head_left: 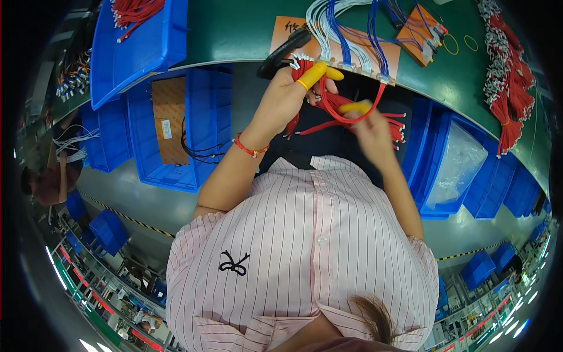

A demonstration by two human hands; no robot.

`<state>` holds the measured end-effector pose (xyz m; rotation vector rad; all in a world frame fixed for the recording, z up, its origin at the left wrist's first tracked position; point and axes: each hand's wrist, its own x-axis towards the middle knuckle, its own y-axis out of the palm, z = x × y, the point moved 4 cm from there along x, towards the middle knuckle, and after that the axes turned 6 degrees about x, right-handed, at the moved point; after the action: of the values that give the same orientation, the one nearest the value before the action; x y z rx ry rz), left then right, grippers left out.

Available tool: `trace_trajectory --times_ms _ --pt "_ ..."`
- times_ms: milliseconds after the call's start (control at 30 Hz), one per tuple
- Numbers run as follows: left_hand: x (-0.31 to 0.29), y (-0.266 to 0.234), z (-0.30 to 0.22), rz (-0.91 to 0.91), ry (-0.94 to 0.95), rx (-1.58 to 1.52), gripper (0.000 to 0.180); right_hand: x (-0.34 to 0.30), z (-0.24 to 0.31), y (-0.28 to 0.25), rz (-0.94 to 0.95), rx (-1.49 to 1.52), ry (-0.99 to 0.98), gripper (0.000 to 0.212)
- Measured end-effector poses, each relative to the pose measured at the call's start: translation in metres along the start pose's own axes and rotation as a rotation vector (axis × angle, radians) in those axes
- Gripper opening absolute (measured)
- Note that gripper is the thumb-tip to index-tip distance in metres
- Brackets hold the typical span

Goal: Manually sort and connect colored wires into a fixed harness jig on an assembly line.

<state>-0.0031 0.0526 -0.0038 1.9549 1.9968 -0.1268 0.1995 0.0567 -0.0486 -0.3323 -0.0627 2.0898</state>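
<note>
My left hand [293,91], with yellow finger covers, is closed around a bunch of red cables [300,64] with white connector ends, at the table's front edge. A looped red cable [381,97] runs from a small connector at the edge down toward my hands. My right hand [375,129], slightly blurred and also wearing a yellow cover, closes its fingers on that loop. More loose red cables [328,124] hang below and between the hands. White and blue wires [346,41] lead from the row of connectors back over the green table.
A black curved handle [284,54] lies on an orange sheet [280,32] left of the wires. An orange block with clips [419,38] sits behind. Bundled red cables [507,105] drape at right. Blue bins [141,53] stand on the left; others [446,164] sit below.
</note>
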Motion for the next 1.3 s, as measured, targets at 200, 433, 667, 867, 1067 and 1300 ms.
trace_trajectory --times_ms 200,433,667,867,1067,1300 --pt "0.003 0.003 0.004 0.006 -0.054 -0.096 0.033 0.001 -0.004 0.052 0.253 -0.522 -0.231 0.023" --pt "-0.004 0.004 0.006 0.037 -0.056 -0.182 0.029 0.002 -0.003 0.029 0.459 0.109 0.095 0.015" --pt "-0.045 0.004 0.018 0.254 -0.057 -0.564 0.028 -0.013 0.028 -0.024 0.540 0.827 0.218 0.013" --pt "-0.059 0.005 0.033 0.236 -0.165 -0.572 0.024 0.002 0.045 -0.023 0.273 0.862 0.161 0.015" --pt "-0.040 0.019 0.017 0.070 -0.136 -0.401 0.028 0.012 0.055 0.019 0.269 0.684 0.224 0.016" --pt "-0.028 0.022 0.015 -0.062 -0.026 -0.260 0.028 0.004 0.054 0.016 -0.107 0.404 0.013 0.015"
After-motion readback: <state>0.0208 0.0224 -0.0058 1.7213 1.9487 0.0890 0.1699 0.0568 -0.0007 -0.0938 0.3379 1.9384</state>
